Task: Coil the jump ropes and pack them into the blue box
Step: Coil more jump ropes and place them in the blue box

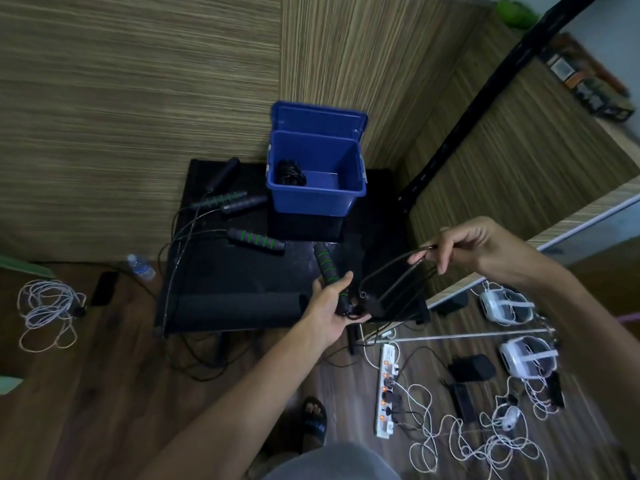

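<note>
While both hands grip rope, blue box [313, 188] with one black coil [290, 173].

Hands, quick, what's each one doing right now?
Left hand: closed around a green-striped jump rope handle.
Right hand: pinching a loop of the black rope.

Water bottle [141, 267], power strip [387, 389], white cables [45, 311] on floor.
</note>
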